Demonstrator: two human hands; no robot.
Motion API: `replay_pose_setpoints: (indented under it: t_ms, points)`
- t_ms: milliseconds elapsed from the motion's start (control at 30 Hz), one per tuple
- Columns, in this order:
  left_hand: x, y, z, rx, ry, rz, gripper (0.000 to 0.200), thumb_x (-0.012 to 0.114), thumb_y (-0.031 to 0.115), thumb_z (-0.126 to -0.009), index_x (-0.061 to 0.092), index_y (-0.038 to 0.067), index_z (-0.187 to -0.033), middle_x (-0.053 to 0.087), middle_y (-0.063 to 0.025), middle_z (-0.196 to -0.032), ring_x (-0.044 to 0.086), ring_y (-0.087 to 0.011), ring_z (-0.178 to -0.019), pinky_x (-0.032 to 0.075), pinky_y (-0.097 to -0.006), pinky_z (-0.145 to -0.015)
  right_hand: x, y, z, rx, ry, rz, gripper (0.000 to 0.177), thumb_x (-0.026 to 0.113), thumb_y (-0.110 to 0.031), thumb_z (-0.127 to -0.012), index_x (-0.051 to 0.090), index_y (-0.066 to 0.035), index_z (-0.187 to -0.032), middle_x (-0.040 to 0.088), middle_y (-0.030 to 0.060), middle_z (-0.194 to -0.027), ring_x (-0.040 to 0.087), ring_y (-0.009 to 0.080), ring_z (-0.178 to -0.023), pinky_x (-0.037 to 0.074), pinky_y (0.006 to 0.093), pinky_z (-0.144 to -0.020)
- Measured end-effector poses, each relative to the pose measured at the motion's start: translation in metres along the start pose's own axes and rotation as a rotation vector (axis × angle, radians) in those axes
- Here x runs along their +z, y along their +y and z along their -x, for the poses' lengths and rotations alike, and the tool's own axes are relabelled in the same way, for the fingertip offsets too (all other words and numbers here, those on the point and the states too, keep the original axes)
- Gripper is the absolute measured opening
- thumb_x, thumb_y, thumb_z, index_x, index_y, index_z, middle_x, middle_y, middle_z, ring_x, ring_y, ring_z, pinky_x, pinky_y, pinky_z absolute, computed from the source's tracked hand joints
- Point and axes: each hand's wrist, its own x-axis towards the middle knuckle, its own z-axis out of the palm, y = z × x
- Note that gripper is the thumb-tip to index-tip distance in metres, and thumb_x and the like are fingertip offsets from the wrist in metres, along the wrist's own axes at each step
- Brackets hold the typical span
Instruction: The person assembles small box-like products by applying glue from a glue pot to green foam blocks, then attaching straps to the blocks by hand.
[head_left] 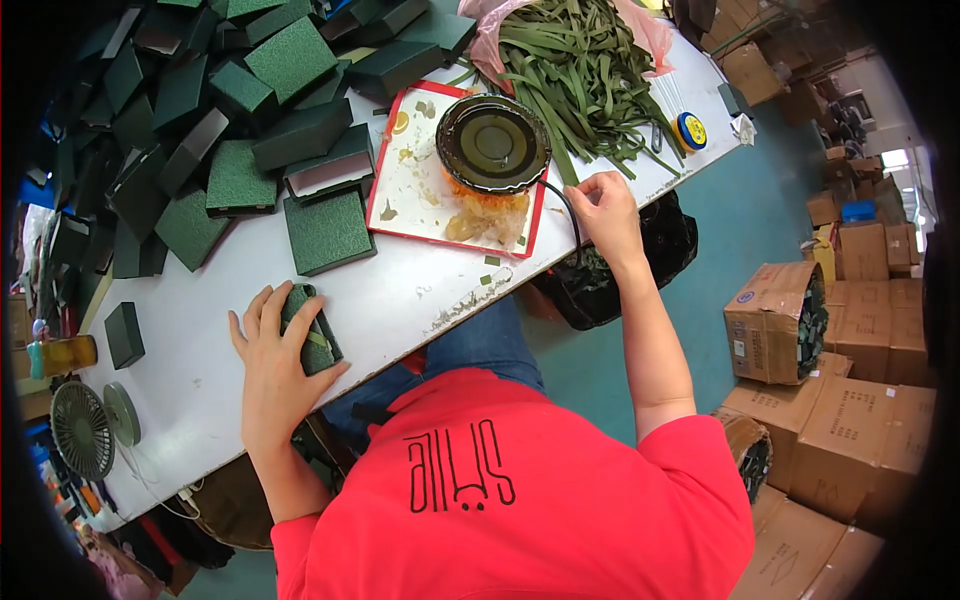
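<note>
My left hand (268, 350) lies across a small dark green box (317, 348) near the table's front edge, fingers over its far end and thumb at its near end. A lighter green strip shows on the box. At the table edge on the right, my right hand (605, 212) is closed in a pinch; what is in its fingertips, if anything, is hidden. Close to it are a black cord (568, 205) and the ends of a heap of olive green ribbons (580, 75). A round pot of dark liquid (493, 142), crusted with amber drips, stands on a red-rimmed white board (395, 215).
Many green boxes (292, 62) are piled at the back left of the white table (390, 300). A small fan (83, 430) stands at the left, a blue-and-yellow round container (690, 131) at the right. Cartons (850, 420) are stacked on the floor, right.
</note>
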Motion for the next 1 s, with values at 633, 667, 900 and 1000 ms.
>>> replay_pose_setpoints:
  t_ms: [633,667,900,1000]
  points:
    - [0.006,-0.005,0.003,0.03,0.041,0.066,0.081,0.09,0.021,-0.056,0.058,0.016,-0.13,0.044,-0.0146,-0.142,0.042,-0.0361,-0.132,0.025,-0.0629,-0.113,-0.071,-0.053,0.041,-0.159,-0.118,-0.949,0.013,0.054,0.004,-0.088,0.053,0.0,-0.075,0.067,0.0152,-0.107,0.05,0.0046,-0.064,0.041,0.0204,-0.056]
    - [0.006,-0.005,0.002,0.038,0.05,0.085,0.08,0.09,0.021,-0.056,0.058,0.015,-0.129,0.044,-0.0147,-0.141,0.042,-0.0362,-0.132,0.026,-0.0609,-0.112,-0.077,-0.059,0.048,-0.103,-0.157,-1.023,0.014,0.054,0.003,-0.089,0.053,0.0,-0.076,0.067,0.0142,-0.102,0.051,0.0046,-0.064,0.041,0.0202,-0.056]
    - [0.009,0.0,-0.001,0.084,0.079,0.118,0.08,0.089,0.019,-0.055,0.06,0.014,-0.129,0.045,-0.0147,-0.141,0.043,-0.0368,-0.13,0.03,-0.0497,-0.11,-0.041,-0.088,0.059,0.273,-0.288,-1.139,0.021,0.063,-0.002,-0.096,0.06,0.006,-0.114,0.068,0.0121,-0.097,0.067,0.0131,-0.075,0.052,0.0229,-0.065]
    - [0.01,0.002,0.0,0.093,0.068,0.113,0.081,0.089,0.018,-0.054,0.06,0.013,-0.129,0.045,-0.0144,-0.142,0.042,-0.0368,-0.13,0.031,-0.048,-0.109,-0.021,-0.091,0.054,0.394,-0.228,-1.26,0.021,0.065,-0.004,-0.095,0.06,0.005,-0.114,0.069,0.0126,-0.095,0.069,0.0152,-0.077,0.054,0.0242,-0.066]
